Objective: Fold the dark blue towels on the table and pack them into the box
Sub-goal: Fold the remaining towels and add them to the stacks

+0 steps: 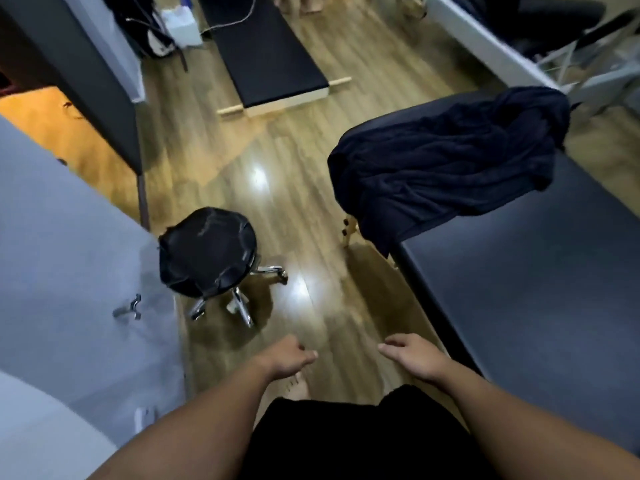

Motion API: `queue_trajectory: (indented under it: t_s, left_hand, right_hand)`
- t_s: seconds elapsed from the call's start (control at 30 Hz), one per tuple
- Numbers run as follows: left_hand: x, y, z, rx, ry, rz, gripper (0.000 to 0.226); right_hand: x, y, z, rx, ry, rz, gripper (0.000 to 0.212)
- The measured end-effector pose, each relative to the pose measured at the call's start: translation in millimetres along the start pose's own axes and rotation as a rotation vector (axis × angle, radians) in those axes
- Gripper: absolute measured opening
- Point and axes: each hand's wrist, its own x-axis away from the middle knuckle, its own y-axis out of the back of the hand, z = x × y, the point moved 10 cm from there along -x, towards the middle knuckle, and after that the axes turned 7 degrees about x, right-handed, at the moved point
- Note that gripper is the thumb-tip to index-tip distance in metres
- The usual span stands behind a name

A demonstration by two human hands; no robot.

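A crumpled heap of dark blue towels [446, 164] lies on the far end of a dark padded table [540, 292] at the right, with one edge hanging over the table's left corner. My left hand [289, 356] hovers over the wooden floor, fingers loosely curled, holding nothing. My right hand [412, 356] hangs beside the table's near left edge, fingers relaxed and empty. Both hands are well short of the towels. No box is in view.
A black round stool on chrome castors [207, 252] stands on the floor at left of centre. A grey padded surface [69, 271] fills the left side. A black bench [263, 53] lies further back, and a white-framed table [485, 39] stands at top right.
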Motion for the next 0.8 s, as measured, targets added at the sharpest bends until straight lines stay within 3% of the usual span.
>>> queue_trajectory:
  t_s: [0.23, 0.3, 0.5, 0.63, 0.8]
  left_hand:
    - [-76.1, 96.6, -76.0, -0.131, -0.069, 0.006, 0.040]
    - [-94.4, 116.0, -107.4, -0.139, -0.091, -0.024, 0.040]
    - [-131.4, 178.7, -233.4, -0.106, -0.196, -0.159, 0.041]
    - [-154.9, 212.5, -317.7, -0.117, -0.285, -0.238, 0.033]
    - [-184.3, 219.5, -399.0, -0.386, -0.364, -0.223, 0.025]
  right_hand:
    - [-41.0, 62.3, 55.2, -0.085, 0.008, -0.096, 0.076]
    - [-54.8, 93.8, 67.5, -0.044, 0.035, -0.141, 0.072]
    - [-66.0, 226.7, 93.5, -0.093, 0.090, -0.500, 0.042]
    - [-80.4, 316.5, 77.5, -0.015, 0.003, -0.722, 0.038]
    - [-107.2, 364.3, 27.1, 0.065, -0.231, -0.589, 0.055]
